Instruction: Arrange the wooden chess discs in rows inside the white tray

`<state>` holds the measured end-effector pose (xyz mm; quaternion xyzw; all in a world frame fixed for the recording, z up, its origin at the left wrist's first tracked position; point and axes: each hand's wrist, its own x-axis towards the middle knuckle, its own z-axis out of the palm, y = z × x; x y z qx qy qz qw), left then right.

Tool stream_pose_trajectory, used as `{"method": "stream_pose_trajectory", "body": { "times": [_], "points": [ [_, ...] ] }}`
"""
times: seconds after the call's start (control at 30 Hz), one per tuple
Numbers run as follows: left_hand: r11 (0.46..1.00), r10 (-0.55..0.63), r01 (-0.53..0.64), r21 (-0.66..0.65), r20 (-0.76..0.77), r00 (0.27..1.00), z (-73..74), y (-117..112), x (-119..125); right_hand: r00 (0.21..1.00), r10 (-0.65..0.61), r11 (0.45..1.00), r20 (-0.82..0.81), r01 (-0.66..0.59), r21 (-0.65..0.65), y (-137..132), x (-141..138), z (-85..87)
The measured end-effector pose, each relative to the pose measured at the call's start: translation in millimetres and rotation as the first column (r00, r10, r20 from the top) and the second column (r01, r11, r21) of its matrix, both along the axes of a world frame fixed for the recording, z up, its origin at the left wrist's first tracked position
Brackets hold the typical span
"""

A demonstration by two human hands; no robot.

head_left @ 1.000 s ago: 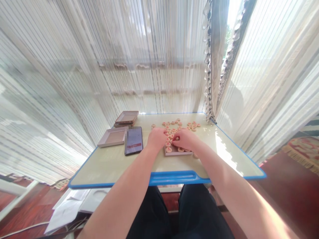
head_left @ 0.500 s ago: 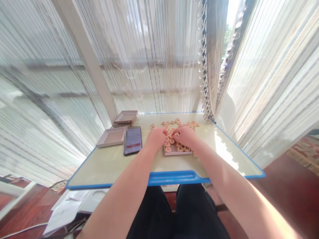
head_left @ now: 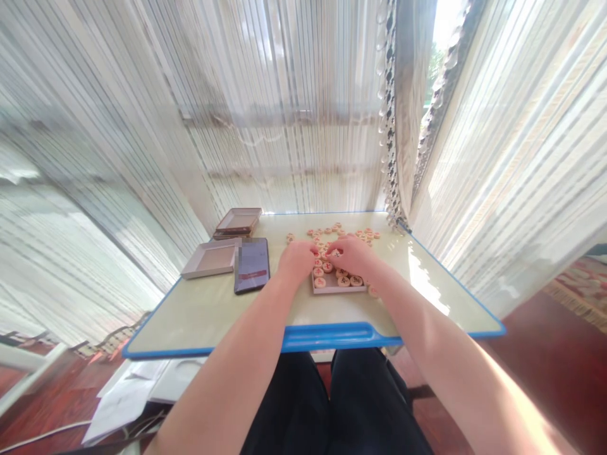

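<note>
A shallow open box (head_left: 339,291) on the table holds round wooden Chinese chess pieces. Red-marked pieces (head_left: 320,282) line its left side, and black-marked ones (head_left: 343,282) sit at the near right. My left hand (head_left: 296,260) is at the box's left edge, fingers closed and curled over the pieces; what is in them is hidden. Over the box's right side, my right hand (head_left: 355,256) pinches a chess piece (head_left: 336,253) between thumb and fingers. One loose piece (head_left: 373,291) lies just outside the box's near right corner, partly behind my right wrist.
More loose pieces (head_left: 327,230) are scattered beyond the box. To the left lie a phone (head_left: 252,265), an open box lid (head_left: 208,259) against it, and stacked shallow boxes (head_left: 239,219) behind. A blue-edged table (head_left: 327,338) carries everything; string curtains (head_left: 303,151) hang behind it.
Both hands stay over the box with only small finger shifts. My right arm has moved slightly, showing more of the loose piece beside the box. The view has shifted a little.
</note>
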<state>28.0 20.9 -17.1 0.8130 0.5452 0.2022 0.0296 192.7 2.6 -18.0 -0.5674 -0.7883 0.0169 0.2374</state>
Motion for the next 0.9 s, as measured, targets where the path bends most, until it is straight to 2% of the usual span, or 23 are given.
{"method": "stream_pose_trajectory", "body": {
  "times": [0.13,0.23,0.37,0.6,0.77,0.83,0.9],
  "points": [
    [1.0,0.01,-0.01,0.005,0.013,1.0,0.8,-1,-1,0.992,0.125,0.992,0.017,-0.124,-0.023,-4,3,0.0],
    [1.0,0.017,-0.017,0.007,0.021,1.0,1.7,-2,0,0.985,0.166,0.985,0.05,-0.163,-0.061,-6,3,0.1],
    [0.999,0.034,-0.034,-0.006,0.019,0.999,3.7,-4,0,0.99,0.121,0.988,0.072,-0.113,-0.108,-8,0,1.1],
    [1.0,0.017,-0.017,0.022,0.008,1.0,2.6,-4,0,0.99,0.065,0.992,0.127,-0.05,-0.117,-9,-4,4.8],
    [0.998,0.06,-0.06,-0.008,0.018,0.998,1.1,-2,1,0.992,0.052,0.989,0.115,-0.035,-0.145,-9,-6,6.1],
    [0.998,0.069,-0.069,-0.013,0.017,0.997,1.1,-1,2,0.994,0.064,0.99,0.093,-0.052,-0.131,-10,-6,6.9],
    [0.998,0.068,-0.068,-0.009,0.016,0.998,1.2,-1,2,0.997,0.065,0.996,0.039,-0.063,-0.062,-11,-3,8.6]
  ]
}}
